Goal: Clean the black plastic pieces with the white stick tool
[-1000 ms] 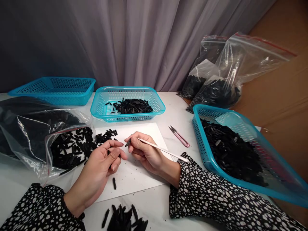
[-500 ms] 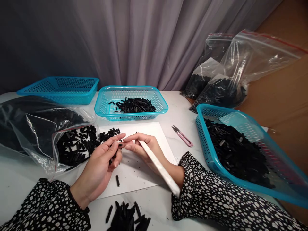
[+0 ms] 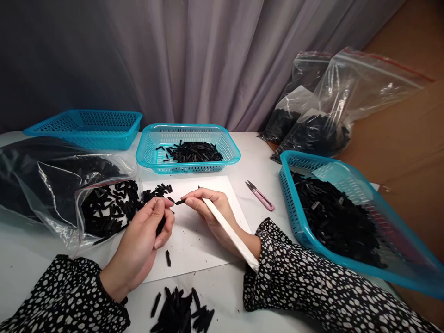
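Observation:
My left hand (image 3: 140, 245) is half curled around a few small black strips (image 3: 160, 226), which show between its fingers. Its fingertips are close to one thin black strip (image 3: 180, 202), and my right hand (image 3: 217, 215) pinches that strip between thumb and index finger. A slim tool with a white wrapped handle (image 3: 231, 236) also rests in my right hand, slanting back over the wrist, with a narrow dark tip. Beneath both hands lies a white sheet (image 3: 194, 254) with dark crumbs and one loose black strip (image 3: 168, 258).
A clear bag (image 3: 38, 180) spills black strips at left. A heap (image 3: 178, 312) lies in front. Blue baskets stand at back left (image 3: 132, 132), centre (image 3: 189, 169) and right (image 3: 300, 222). Pink thread snips (image 3: 260, 195) lie before the right basket. Zip bags (image 3: 312, 125) stand behind.
My fingers have drawn slightly apart, and the black strip now shows in my right fingertips. My left fingers have curled in more. The white-handled tool has shifted slightly.

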